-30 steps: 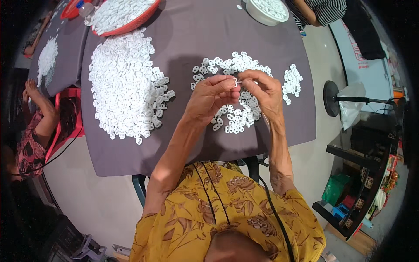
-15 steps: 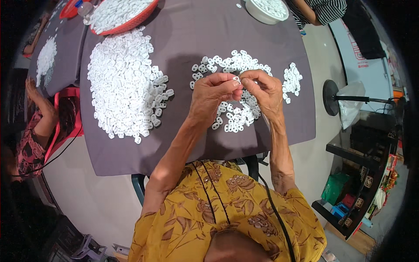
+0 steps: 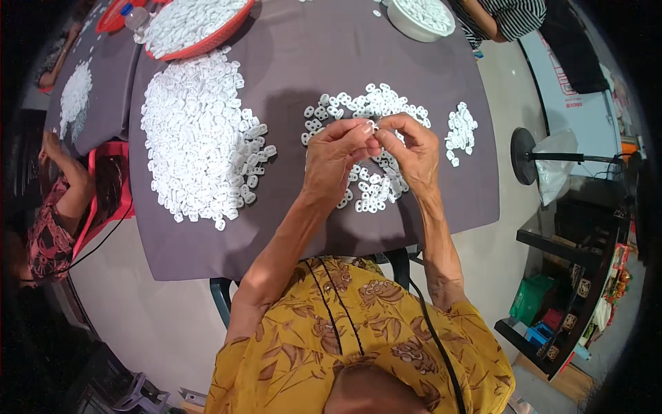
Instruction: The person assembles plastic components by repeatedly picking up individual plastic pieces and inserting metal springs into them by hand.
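A large heap [image 3: 196, 138] lies left of the grip, where the left hand [image 3: 334, 153] pinches a small white piece [image 3: 371, 125] and the right hand [image 3: 414, 153] meets it, its hold unclear, with a smaller cluster [image 3: 461, 130] beyond.

A small white piece [image 3: 373, 125] is being handled over a grey-covered table [image 3: 303, 55].
It is being held between the left hand [image 3: 334, 150] and the right hand [image 3: 414, 153], while a cluster of similar pieces [image 3: 373, 196] is being partly hidden by them.
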`<state>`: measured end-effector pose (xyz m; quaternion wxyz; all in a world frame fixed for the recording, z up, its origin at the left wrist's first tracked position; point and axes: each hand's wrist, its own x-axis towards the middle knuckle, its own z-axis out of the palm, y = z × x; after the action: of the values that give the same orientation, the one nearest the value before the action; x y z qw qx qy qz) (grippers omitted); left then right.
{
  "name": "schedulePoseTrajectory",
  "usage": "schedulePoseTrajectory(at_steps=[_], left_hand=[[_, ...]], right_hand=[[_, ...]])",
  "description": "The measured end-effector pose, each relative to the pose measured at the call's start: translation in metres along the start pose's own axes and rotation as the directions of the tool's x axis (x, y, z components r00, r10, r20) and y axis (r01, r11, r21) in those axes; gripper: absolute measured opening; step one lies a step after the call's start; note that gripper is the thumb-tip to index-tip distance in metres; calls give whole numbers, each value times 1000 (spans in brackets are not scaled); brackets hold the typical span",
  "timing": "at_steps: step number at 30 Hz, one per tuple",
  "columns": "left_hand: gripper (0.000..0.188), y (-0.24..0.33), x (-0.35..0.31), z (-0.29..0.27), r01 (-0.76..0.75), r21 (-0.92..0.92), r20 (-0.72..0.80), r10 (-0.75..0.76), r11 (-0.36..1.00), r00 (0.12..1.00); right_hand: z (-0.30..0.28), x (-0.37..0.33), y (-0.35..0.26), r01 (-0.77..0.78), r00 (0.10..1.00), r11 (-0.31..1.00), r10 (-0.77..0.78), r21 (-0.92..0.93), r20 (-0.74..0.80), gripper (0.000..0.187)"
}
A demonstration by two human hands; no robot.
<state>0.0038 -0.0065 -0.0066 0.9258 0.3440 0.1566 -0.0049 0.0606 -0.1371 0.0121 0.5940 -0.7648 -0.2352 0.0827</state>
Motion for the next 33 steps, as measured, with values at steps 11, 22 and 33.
schedulePoseTrajectory(at_steps=[11, 22, 33], left_hand=[[16, 6, -2, 0, -103, 203, 9, 104, 974, 995], [15, 2, -2, 4, -155, 201, 5, 157, 967, 988], [13, -6, 0, 1, -246, 270, 28, 248, 931, 968]], right_hand=[[-10, 5, -16, -163, 981, 985, 167, -47, 97, 6], [-7, 12, 4, -293, 956, 888, 264, 354, 129, 5], [-1, 11, 5, -315, 949, 809, 280, 496, 146, 4]])
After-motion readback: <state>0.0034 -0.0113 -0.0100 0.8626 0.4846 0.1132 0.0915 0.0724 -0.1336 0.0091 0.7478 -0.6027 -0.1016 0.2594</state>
